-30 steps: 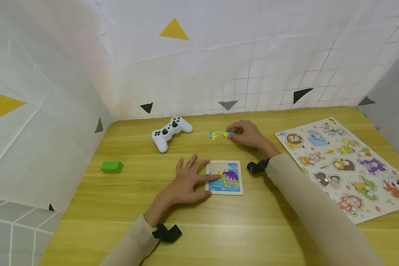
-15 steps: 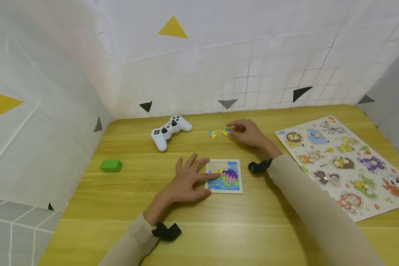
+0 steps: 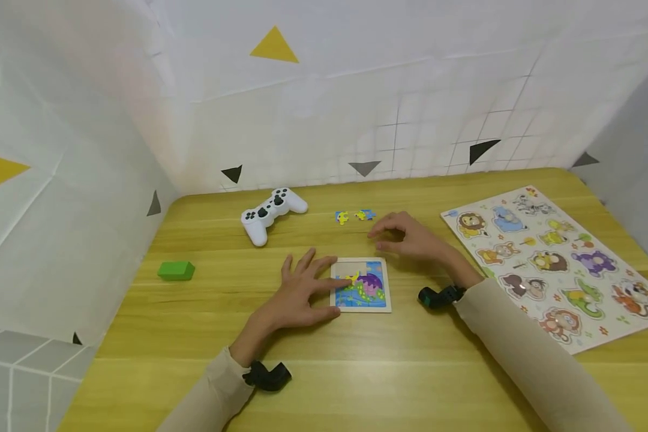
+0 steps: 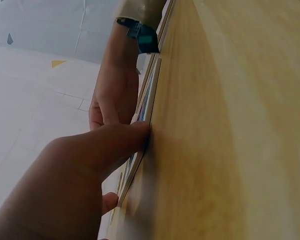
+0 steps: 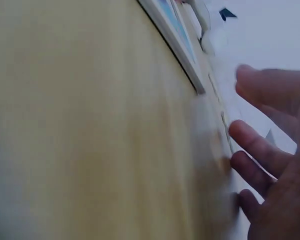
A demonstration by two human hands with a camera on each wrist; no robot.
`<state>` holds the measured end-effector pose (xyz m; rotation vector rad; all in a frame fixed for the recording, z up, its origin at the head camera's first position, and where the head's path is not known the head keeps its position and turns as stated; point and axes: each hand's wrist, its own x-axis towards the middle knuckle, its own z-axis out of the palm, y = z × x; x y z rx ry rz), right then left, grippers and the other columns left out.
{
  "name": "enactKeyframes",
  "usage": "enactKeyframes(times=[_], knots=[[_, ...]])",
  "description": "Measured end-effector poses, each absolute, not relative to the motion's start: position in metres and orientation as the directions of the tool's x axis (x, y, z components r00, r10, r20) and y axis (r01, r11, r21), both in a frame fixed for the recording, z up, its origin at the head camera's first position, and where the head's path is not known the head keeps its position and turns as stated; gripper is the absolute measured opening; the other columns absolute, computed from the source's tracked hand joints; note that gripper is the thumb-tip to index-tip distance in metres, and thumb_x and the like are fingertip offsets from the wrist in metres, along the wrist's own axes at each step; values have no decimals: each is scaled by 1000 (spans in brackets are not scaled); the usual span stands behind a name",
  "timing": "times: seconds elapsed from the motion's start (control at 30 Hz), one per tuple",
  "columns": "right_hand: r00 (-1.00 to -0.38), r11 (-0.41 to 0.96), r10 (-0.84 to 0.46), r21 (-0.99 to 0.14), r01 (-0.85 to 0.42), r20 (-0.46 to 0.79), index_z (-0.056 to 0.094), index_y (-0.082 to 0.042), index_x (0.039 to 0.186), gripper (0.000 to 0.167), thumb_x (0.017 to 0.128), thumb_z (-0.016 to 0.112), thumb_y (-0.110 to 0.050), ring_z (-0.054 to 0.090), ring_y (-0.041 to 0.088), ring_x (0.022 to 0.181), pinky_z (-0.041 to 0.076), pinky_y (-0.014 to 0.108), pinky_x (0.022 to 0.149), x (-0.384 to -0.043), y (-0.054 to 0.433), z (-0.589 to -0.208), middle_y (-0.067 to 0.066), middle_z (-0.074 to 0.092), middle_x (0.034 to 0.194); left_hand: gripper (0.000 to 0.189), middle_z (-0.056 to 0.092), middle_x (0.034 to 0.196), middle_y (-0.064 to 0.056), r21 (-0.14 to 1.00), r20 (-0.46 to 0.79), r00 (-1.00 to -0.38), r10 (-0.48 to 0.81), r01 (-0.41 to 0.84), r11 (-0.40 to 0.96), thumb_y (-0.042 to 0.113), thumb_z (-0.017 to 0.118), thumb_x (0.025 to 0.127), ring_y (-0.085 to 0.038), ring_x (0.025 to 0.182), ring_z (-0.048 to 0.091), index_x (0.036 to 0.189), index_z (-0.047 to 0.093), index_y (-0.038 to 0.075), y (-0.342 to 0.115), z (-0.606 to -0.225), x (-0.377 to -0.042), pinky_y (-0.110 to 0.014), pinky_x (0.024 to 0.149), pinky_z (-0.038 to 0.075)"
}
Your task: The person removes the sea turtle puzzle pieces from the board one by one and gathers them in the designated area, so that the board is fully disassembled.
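My left hand (image 3: 299, 295): fingers spread, touching puzzle tray (image 3: 363, 309) on table (image 3: 356, 372); light pressure should steady it. My right hand (image 3: 413, 239): holds nothing, fingers parted, near loose pieces (image 3: 342, 218) beyond tray; edge pinch advisable.

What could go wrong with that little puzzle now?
One loose piece and another loose piece are both yellow and blue, so they might get mixed up.

The puzzle frame has a bare gap at its far side, so pieces inside could slide if the left hand nudges them.

The right hand, close by, might bump the loose ones.
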<state>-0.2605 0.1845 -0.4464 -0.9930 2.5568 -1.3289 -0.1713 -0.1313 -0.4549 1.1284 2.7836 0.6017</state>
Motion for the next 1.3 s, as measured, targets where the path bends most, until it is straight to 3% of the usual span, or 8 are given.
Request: enactKeyframes(times=[0.17, 0.33, 1.3], knots=[[-747, 486, -639, -658, -575, 181, 77, -23, 108, 22, 87, 81, -20, 51, 28, 123, 34, 52, 105, -239, 181, -446, 5, 67, 127, 52, 32, 166, 0, 424, 71, -738, 671, 631, 649, 56, 65, 90, -46, 157, 10, 140, 59, 41, -131, -455, -171, -78, 114, -2], [-724, 516, -672, -602, -610, 158, 76, -31, 105, 24, 84, 81, -22, 45, 30, 123, 31, 54, 104, -224, 178, -444, 7, 64, 131, 50, 34, 166, 1, 448, 92, -745, 661, 624, 641, 55, 68, 88, -45, 157, 11, 135, 61, 37, -131, -456, -171, -77, 115, -3], [-717, 555, -690, -567, -608, 94, 73, -29, 106, 23, 89, 77, -14, 39, 36, 131, 26, 62, 109, -214, 171, -438, 12, 57, 137, 49, 35, 165, 2, 441, 105, -750, 653, 624, 645, 58, 71, 87, -43, 157, 12, 132, 63, 38, -130, -459, -172, -74, 116, -2]])
